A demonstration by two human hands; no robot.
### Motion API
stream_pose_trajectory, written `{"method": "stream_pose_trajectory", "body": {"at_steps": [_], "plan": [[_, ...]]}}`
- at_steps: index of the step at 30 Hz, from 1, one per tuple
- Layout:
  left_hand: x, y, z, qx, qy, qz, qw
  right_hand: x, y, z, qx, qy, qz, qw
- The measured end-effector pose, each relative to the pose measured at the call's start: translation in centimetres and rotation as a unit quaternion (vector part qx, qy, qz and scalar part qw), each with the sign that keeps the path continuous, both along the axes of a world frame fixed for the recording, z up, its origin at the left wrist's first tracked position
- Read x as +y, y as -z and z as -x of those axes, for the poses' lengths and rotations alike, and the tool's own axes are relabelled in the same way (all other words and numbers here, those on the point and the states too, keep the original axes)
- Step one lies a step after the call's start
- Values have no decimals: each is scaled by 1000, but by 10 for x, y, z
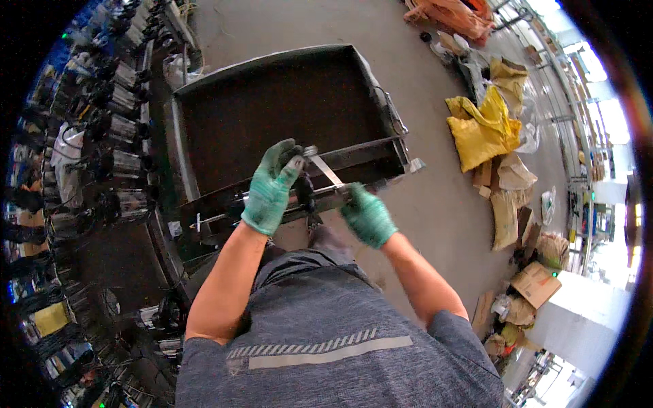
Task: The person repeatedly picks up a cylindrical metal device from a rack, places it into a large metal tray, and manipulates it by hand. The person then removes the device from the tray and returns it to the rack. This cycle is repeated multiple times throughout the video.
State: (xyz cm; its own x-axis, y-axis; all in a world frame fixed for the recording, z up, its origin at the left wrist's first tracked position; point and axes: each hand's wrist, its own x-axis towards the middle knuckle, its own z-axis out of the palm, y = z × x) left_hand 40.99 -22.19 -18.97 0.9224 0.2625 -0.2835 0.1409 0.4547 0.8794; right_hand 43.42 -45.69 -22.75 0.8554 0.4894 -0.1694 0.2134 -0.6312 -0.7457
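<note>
My right hand (pixel 369 216), in a green glove, is closed around the lower end of a silver wrench (pixel 325 168). The wrench slants up and left, and its wider head lies by the fingertips of my left hand (pixel 270 190). That hand wears a green glove with dark fingertips. Its thumb and fingers are drawn together, and what they pinch, if anything, is too dark to make out. Both hands are over the near edge of a large dark metal box (pixel 272 109). Below them, a dark upright part (pixel 307 194) crosses a thin metal rod (pixel 216 218).
Rows of dark machine units with cables (pixel 122 146) line the left side. Along the right lie a yellow sack (pixel 483 132), brown sacks (pixel 505 214), and a cardboard carton (pixel 536 284). An orange bundle (pixel 454 17) sits at the far right. Grey floor (pixel 435 217) shows between.
</note>
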Motion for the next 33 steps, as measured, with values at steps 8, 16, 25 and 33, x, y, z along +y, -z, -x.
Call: {"method": "stream_pose_trajectory", "body": {"at_steps": [8,16,25,33], "plan": [[33,44,62,110,-92,-140,980,-219,69,-74,42,197,161,966],[70,93,179,253,-236,-170,923,-194,174,-119,-52,212,89,972],[132,130,245,313,-227,-499,776,-51,79,-71,-112,33,5,993],[197,149,207,472,-29,-580,664,113,4,-44,-85,-293,210,929]]}}
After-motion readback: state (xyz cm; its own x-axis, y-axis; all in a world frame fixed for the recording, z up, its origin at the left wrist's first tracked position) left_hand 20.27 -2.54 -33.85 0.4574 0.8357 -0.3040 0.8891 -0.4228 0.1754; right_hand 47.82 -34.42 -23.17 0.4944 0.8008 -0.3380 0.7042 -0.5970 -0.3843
